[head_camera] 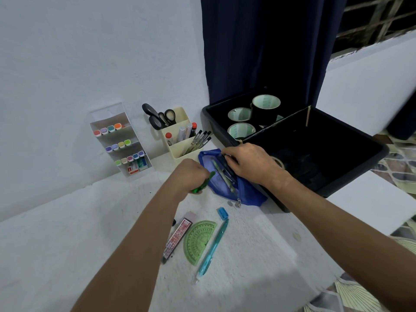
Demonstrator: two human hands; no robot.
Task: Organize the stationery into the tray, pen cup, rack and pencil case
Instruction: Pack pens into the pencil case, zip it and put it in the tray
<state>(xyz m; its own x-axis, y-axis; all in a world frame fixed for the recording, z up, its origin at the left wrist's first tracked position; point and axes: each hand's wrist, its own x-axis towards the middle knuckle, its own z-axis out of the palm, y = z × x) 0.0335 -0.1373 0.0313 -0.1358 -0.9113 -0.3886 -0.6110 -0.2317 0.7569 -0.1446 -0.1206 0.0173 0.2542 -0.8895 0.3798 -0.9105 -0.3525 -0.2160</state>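
Observation:
A blue pencil case (pixel 244 194) lies open on the white table beside the black tray (pixel 351 174). My right hand (pixel 249 163) grips the case's upper edge and holds its mouth open; pens lie inside. My left hand (pixel 191 174) grips a green pen-like item (pixel 203 184) whose tip points at the case's opening. In front lie a teal pen (pixel 213 246), a green protractor (pixel 199 240), a blue sharpener (pixel 222 213), a patterned lead box (pixel 177 238) and a pink eraser (pixel 191 216).
A cream pen cup (pixel 180 152) with scissors, markers and pens stands at the wall. Left of it is a white rack (pixel 135 170) of coloured markers. The tray's back compartment holds tape rolls (pixel 265 106). A dark curtain hangs behind.

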